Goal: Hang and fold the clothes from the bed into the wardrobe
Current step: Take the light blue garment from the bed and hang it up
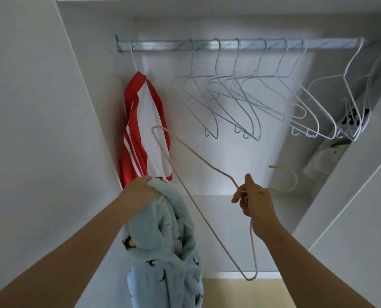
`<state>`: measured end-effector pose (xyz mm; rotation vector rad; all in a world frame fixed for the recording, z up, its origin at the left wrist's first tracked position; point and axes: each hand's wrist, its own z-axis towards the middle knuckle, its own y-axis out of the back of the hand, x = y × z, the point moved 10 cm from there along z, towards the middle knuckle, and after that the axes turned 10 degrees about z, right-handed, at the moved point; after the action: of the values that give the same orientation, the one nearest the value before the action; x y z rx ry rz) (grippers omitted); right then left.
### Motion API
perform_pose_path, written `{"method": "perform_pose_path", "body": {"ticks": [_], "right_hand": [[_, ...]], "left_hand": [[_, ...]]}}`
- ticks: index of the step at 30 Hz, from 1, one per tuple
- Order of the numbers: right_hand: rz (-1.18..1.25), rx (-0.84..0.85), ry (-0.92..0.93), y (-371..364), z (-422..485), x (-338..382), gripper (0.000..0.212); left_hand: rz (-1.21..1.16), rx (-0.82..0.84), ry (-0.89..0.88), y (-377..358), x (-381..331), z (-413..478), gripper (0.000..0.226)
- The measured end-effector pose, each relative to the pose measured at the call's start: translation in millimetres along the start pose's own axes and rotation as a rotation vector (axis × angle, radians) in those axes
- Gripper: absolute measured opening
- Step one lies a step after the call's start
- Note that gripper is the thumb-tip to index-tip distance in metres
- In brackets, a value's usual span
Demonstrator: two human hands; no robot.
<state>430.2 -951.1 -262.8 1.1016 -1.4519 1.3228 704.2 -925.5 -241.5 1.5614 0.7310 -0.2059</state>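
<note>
My left hand (138, 189) grips the top of a fluffy light-blue garment (165, 245) with small dark prints, which hangs down from my fist. My right hand (252, 197) holds a beige wire hanger (186, 192) at its neck, tilted with the hook pointing right. Both hands are raised in front of the open wardrobe, below the metal rail (229, 45). A red-and-white shirt (144, 127) hangs on a white hanger at the rail's left end, just above my left hand.
Several empty pale hangers (240, 101) hang along the middle of the rail, with more white ones (345, 103) at its right end. A white shelf surface (240, 210) lies below. White wardrobe walls stand on both sides; a dark-patterned item (355, 120) sits at the right.
</note>
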Motion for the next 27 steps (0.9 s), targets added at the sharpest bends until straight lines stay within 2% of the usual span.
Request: {"method": "perform_pose_path", "body": {"ticks": [1,3,5,7,10,13,18,20,24,27], "right_hand": [[0.008,-0.019,-0.004,7.4,0.1,2.7,0.058],[-0.017,-0.043,-0.016,19.5,0.3,7.2,0.063],[-0.098,-0.036,-0.031,26.8,0.0,9.6,0.06],[-0.184,-0.004,-0.052,30.6,-1.0,9.6,0.054],[-0.264,0.05,-0.075,31.5,-1.6,7.2,0.051],[-0.311,0.068,-0.085,31.9,-0.1,10.1,0.047],[-0.395,0.074,-0.051,24.5,5.1,23.7,0.041],[-0.43,0.074,-0.036,23.5,6.2,26.4,0.04],[-0.525,0.102,0.002,15.7,4.4,30.9,0.043],[-0.54,0.175,0.022,-4.2,-0.1,30.4,0.047]], "left_hand": [[-0.014,-0.008,0.006,-0.1,-0.8,-1.2,0.03],[-0.236,-0.011,0.078,1.1,4.9,-4.4,0.028],[-0.501,-0.047,0.147,7.8,14.2,-4.3,0.024],[-0.597,-0.085,0.144,21.4,15.2,-2.7,0.023],[-0.528,-0.117,0.08,42.9,5.8,-0.8,0.03],[-0.422,-0.216,0.026,64.6,-2.9,-7.2,0.027],[-0.059,-0.409,-0.072,85.3,-18.9,-26.2,0.029],[0.016,-0.458,-0.071,87.3,-21.0,-34.0,0.03],[-0.07,-0.517,-0.007,89.5,-14.5,-43.5,0.032],[-0.244,-0.467,0.004,75.8,-20.2,-44.9,0.028]]}}
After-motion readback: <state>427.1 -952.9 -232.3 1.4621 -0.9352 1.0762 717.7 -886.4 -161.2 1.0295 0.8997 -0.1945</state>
